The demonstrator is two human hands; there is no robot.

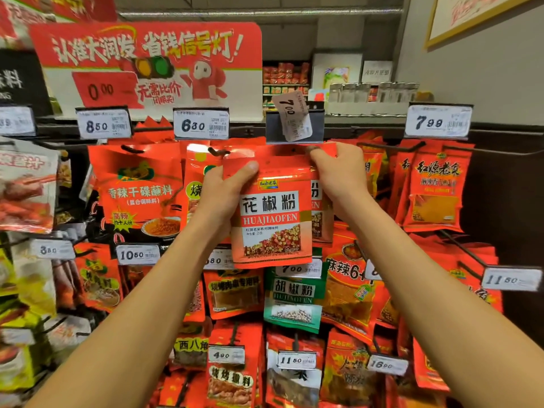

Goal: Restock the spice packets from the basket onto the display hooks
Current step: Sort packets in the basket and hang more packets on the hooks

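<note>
A: Head view — where's the packet?

B: The front spice packet (272, 219), marked HUAJIAOFEN, is up at the top row of the display rack, just under the tilted 7.00 price tag (294, 116). The left hand (223, 189) has its grip pinching the upper left corner, thumb on the face; the right hand (338, 169) pinches the top edge at the right.

A: How to hang it well?

B: I'd keep the top edge level, line its hole up with the hook — hidden behind the tag holder — and slide straight back.

A: Count?

B: 2 hands, at least 2 packets in them — another peeks out behind. No basket in view.
</note>
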